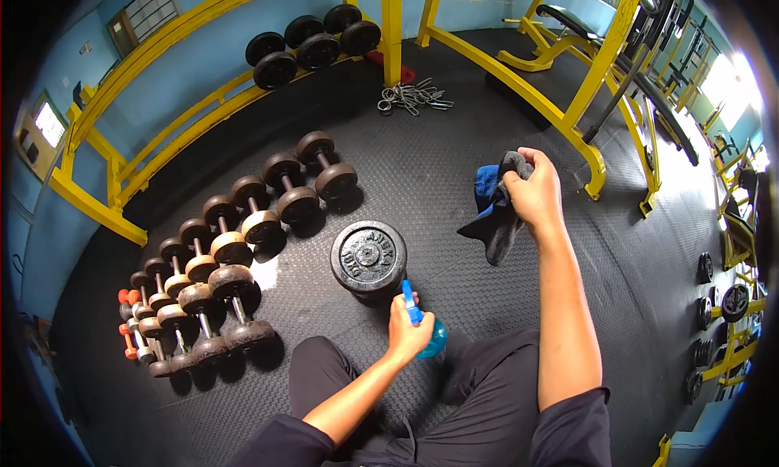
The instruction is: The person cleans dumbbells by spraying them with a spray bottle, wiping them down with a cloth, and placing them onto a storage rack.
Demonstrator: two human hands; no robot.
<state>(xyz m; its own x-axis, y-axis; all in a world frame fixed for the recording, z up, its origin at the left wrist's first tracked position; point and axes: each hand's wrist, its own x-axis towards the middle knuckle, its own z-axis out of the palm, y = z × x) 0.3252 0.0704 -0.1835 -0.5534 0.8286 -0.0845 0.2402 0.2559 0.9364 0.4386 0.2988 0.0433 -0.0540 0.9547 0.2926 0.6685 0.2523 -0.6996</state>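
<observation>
My left hand [408,331] is wrapped round the neck of a spray bottle [434,341] with a blue trigger head and blue-green liquid, just in front of my lap. Beside it, a black round weight plate [368,256] with raised lettering lies flat on top of a stack on the floor. Off to the right, my right hand [535,189] is raised and pinches a dark grey and blue cloth [505,223], which hangs down from the fingers. The cloth touches neither the plate nor the bottle.
Rows of dumbbells [284,183] stand on the black mat at the left. A yellow rack [162,154] holds more dumbbells [317,51] behind them. Metal clips [414,98] lie at its foot. Yellow gym machines [596,86] are at the right, with weight plates [735,303] farther along.
</observation>
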